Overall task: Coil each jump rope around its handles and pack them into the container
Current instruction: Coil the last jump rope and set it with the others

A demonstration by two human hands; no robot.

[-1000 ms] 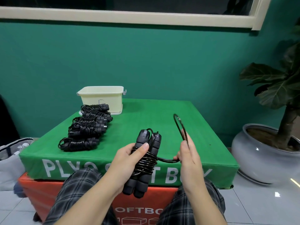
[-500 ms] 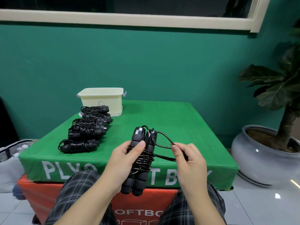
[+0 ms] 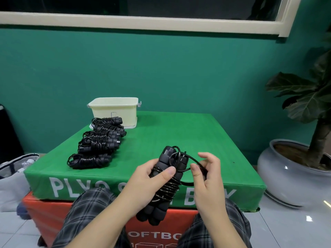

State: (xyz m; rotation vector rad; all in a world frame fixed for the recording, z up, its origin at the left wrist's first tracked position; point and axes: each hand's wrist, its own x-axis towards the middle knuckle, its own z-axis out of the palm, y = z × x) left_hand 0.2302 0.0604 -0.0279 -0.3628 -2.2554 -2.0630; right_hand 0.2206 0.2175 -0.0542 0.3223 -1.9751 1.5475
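Observation:
My left hand (image 3: pixel 150 178) grips a black jump rope (image 3: pixel 165 183) by its two foam handles, held together and upright, with the cord coiled round their middle. My right hand (image 3: pixel 207 174) pinches the last loose loop of cord beside the handles' upper end. Several coiled black jump ropes (image 3: pixel 97 145) lie in a row on the left of the green box top. Behind them stands the cream plastic container (image 3: pixel 114 108); its inside is hidden from this angle.
The green soft plyo box (image 3: pixel 188 133) sits on an orange one (image 3: pixel 44 212). A potted plant in a grey pot (image 3: pixel 286 174) stands on the floor at the right. A grey bag (image 3: pixel 16 169) lies at the left. My knees are below the box edge.
My right hand has brought the raised loop of cord down and in toward the handle tops. The loop is now small and close to the bundle. My left hand kept its grip.

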